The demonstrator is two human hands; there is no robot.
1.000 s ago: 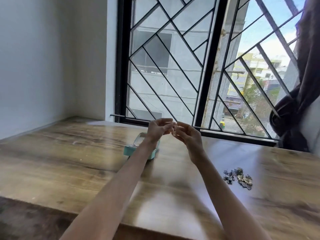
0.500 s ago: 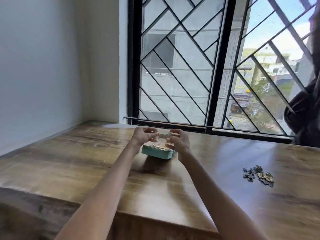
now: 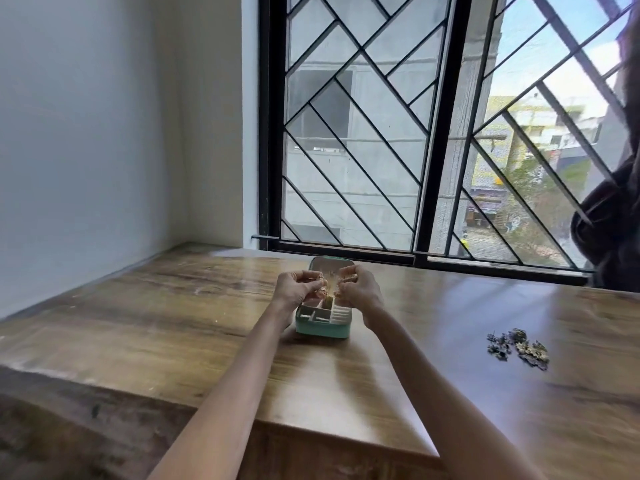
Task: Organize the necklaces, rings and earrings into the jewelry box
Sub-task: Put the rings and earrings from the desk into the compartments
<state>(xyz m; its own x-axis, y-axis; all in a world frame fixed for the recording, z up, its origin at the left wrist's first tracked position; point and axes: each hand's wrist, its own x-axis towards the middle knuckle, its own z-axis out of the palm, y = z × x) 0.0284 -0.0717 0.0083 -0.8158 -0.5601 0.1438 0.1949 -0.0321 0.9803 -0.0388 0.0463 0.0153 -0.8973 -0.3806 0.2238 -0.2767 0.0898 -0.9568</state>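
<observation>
A teal jewelry box point(image 3: 323, 328) stands open on the wooden table, its lid raised behind and its pale compartments showing. Both hands hover just above the box's far half. My left hand point(image 3: 294, 288) pinches a small gold earring point(image 3: 322, 290) between thumb and fingers. My right hand point(image 3: 358, 289) has its fingers curled round another small gold piece, mostly hidden. A heap of dark and pale jewelry point(image 3: 519, 348) lies on the table to the right, well apart from the box.
The wooden table point(image 3: 173, 323) runs to a white wall on the left and a barred window point(image 3: 398, 150) behind. A dark curtain point(image 3: 613, 220) hangs at the far right. The table's near edge drops off below my forearms.
Both hands came down from in front of the window to just above the open box, still holding the small gold pieces. The view shifted left and down.
</observation>
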